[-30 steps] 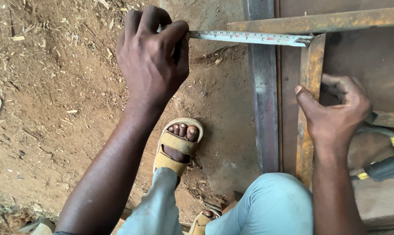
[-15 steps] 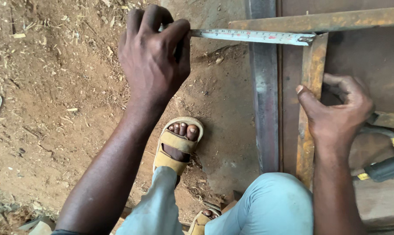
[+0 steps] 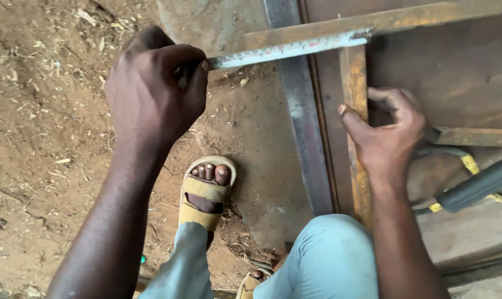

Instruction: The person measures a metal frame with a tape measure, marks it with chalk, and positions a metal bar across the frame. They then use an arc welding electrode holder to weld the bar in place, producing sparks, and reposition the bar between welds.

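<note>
A person crouches over rusty steel framing on bare, chip-strewn ground, seen from a head-worn camera looking down. The left hand (image 3: 154, 94) is curled into a closed fist around the case of a tape measure, which is hidden inside the grip; only the pale steel tape blade (image 3: 287, 50) shows, running from the fist to the right and slightly upward. The blade's far end meets the upright rusty bar (image 3: 355, 127) where that bar joins the long rusty crossbar (image 3: 384, 21) near the frame's top edge.

The right hand (image 3: 386, 135) grips the upright rusty bar partway down, thumb pressed against the bar's left face and fingers wrapped around its right side, closed on the metal. Just left of that bar lies a grey steel channel (image 3: 303, 133), running top to bottom. To the right of the hand, a dark cable with yellow bands (image 3: 472, 182) crosses the brown metal sheet (image 3: 461, 72). Below the hands, a foot in a tan sandal (image 3: 206, 191) stands on the dirt, beside knees in light blue trousers (image 3: 323, 257).
</note>
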